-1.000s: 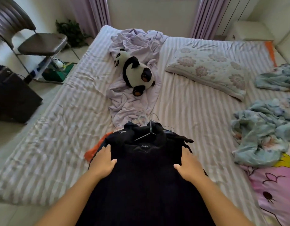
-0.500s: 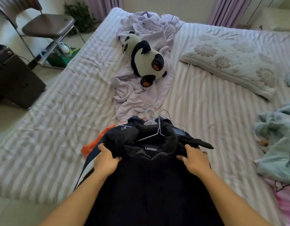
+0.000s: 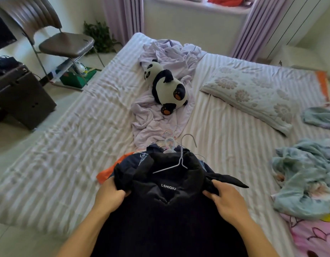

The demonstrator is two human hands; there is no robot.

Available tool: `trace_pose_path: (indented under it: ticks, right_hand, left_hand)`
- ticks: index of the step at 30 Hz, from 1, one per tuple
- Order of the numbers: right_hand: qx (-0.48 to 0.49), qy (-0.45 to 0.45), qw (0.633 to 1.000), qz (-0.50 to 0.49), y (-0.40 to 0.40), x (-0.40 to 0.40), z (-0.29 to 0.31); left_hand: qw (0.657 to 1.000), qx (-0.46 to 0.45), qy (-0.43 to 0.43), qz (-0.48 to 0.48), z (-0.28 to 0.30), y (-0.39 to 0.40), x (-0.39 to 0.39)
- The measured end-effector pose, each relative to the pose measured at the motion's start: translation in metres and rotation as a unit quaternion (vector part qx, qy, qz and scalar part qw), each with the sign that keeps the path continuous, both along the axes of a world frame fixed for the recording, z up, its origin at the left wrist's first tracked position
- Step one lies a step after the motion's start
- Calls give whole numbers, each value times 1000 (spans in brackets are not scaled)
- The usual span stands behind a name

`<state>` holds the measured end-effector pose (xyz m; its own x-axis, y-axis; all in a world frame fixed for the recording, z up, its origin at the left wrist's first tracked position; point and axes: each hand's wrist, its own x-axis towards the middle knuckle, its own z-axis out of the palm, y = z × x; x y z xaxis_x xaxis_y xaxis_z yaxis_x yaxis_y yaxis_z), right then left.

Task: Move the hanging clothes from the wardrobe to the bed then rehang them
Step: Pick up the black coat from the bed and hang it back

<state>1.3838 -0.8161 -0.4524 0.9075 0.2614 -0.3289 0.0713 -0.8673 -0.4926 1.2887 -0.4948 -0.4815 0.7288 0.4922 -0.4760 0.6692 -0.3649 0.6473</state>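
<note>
Both hands have slid up from the chest of the black jacket [image 3: 171, 216] to its shoulders and gathered cloth there, where a second ago they lay flat on it.

Left hand [image 3: 109, 196], at lower centre-left of the frame, has its fingers curled round a bunched fold at the jacket's left shoulder. Right hand [image 3: 228, 200], at lower centre-right, pinches the other shoulder, with a twisted black strip of the garment sticking out past its fingertips toward the right.

That jacket lies on top of a pile of clothes on the striped bed [image 3: 58, 164], in the lower middle of the frame, its collar pointing up-frame. A white wire hanger [image 3: 180, 160] sits in the collar, its hook above the neck, with more hanger hooks clustered just beyond; dark blue and orange cloth peeks out from underneath.

It looks padded and soft, probably light for its bulk, so it will sag and fold if lifted by cloth alone. Taking it by the hanger, or by both shoulders over the hanger's arms, should keep it from slipping off.
</note>
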Motion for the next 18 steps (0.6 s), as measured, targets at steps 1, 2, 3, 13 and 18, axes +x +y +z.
trace_pose_path:
  ticks: [1,2,3,13,18]
  right_hand:
    - [2,-1,1000,-1,0,-7,13]
    - [8,-2,1000,-1,0,-14,26]
    - [12,-3,1000,0,1,-22,39]
    - [40,-42,995,79,32,-121,192]
    - [110,-41,981,156,49,-166,268]
  left_hand:
    - [1000,-8,-6,1,16,-1,-7]
    - [1000,-17,-15,5,32,-1,-14]
    - [999,-26,-26,7,48,0,-23]
    - [992,-19,-104,62,192,26,-153]
    - [981,38,-161,105,271,32,-219]
